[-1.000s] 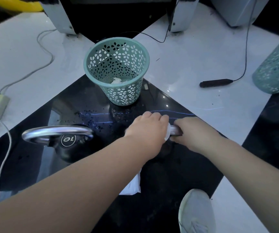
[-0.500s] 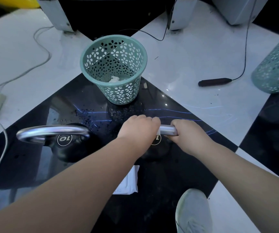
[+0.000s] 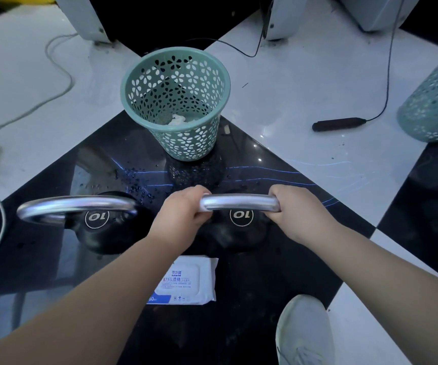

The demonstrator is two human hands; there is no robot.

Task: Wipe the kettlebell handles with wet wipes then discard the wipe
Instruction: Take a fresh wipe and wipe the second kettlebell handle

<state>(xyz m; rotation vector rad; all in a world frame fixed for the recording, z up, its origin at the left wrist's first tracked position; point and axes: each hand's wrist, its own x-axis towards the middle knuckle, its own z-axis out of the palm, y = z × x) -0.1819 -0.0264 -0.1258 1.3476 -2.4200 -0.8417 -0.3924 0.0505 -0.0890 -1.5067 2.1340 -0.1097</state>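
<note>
Both hands grip the polished handle [image 3: 240,202] of the right-hand kettlebell [image 3: 239,227], which stands just in front of the green basket [image 3: 175,101]. The left hand [image 3: 183,217] is fisted around the handle's left end, a sliver of white wipe [image 3: 207,194] showing at its fingertips; the right hand [image 3: 295,210] clamps the other end bare. The bell (marked 10) looks heavy and rigid, its steel likely slick when wet. The second kettlebell [image 3: 107,225] sits left of the first, the wipe pack [image 3: 186,281] just behind it.
</note>
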